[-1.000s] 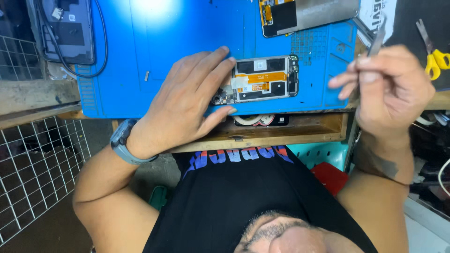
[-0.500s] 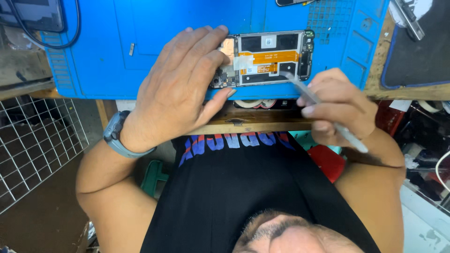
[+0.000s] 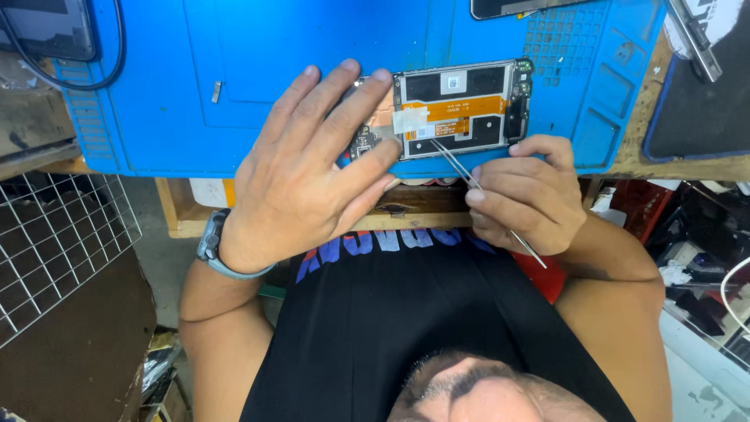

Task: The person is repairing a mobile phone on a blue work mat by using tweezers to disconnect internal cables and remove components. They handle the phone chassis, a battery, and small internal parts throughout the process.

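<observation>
Head view: we see left hand flat, fingers spread, pinning opened phone at 12 o'clock on blue mat, right hand pinching tweezers on its flex, internals bared, nothing lifted yet.

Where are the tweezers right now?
The tweezers are in the right hand, tips on the opened phone lying on the blue mat.
</observation>
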